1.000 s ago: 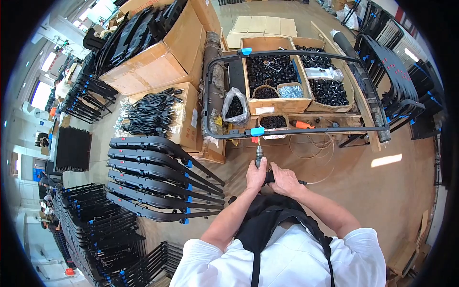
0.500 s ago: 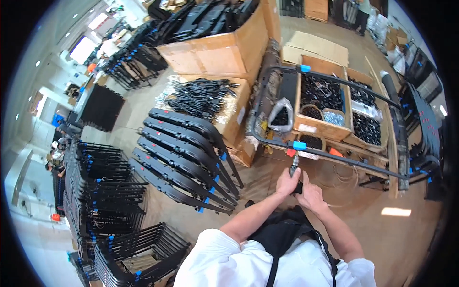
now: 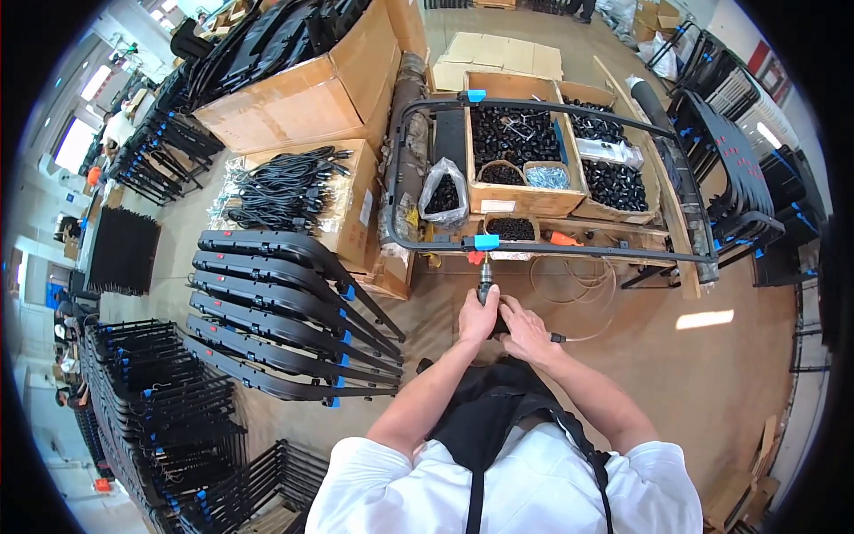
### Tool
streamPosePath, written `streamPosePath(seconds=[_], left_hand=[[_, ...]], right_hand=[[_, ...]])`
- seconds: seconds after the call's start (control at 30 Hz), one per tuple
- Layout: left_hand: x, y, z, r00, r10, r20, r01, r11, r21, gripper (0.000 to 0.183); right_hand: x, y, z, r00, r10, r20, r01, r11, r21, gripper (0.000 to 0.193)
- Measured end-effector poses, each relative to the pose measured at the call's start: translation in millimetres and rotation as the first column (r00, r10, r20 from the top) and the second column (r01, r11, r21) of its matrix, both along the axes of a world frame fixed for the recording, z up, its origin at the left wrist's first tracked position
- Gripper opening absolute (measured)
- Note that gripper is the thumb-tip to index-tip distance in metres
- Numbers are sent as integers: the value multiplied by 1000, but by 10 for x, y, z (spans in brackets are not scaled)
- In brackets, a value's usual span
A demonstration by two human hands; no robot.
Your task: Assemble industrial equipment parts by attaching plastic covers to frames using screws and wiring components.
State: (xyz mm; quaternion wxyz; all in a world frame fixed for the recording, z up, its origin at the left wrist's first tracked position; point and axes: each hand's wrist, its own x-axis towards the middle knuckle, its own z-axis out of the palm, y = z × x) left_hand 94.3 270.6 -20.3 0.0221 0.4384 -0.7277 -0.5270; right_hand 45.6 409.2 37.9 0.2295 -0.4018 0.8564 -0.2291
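Observation:
A black metal tube frame (image 3: 587,253) with blue blocks lies across the workbench in front of me. Both my hands hold an air screwdriver (image 3: 486,275), its silvery front pointing away from me. My left hand (image 3: 478,317) wraps round its body, and my right hand (image 3: 527,333) closes on the handle beside it. The tool's tip meets the near bar at the blue block (image 3: 486,241), close to a small red piece (image 3: 474,256). Whether a screw sits at the tip is too small to tell. An air hose (image 3: 587,336) trails from the tool to the right.
Boxes of black parts (image 3: 511,138), a bag of small parts (image 3: 444,196) and silvery screws (image 3: 546,177) sit within the frame's outline. Black cables (image 3: 289,187) lie on a carton at left, behind stacked black curved parts (image 3: 267,307). More frames (image 3: 743,169) stand at right.
My view has turned, so the bench and frame appear farther left and higher. Both hands keep their hold on the screwdriver, its tip still at the blue block; the hose now shows beside my right hand.

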Motion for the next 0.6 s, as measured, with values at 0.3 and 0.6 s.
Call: streamPosePath(seconds=[0.3, 0.6], left_hand=[[105, 15, -60, 999, 2, -39, 0, 999, 45, 59], [187, 9, -22, 999, -18, -44, 23, 992, 121, 54]], right_hand=[[90, -5, 78, 1000, -3, -2, 3, 1000, 13, 58], [167, 14, 26, 995, -15, -96, 17, 1000, 20, 55]])
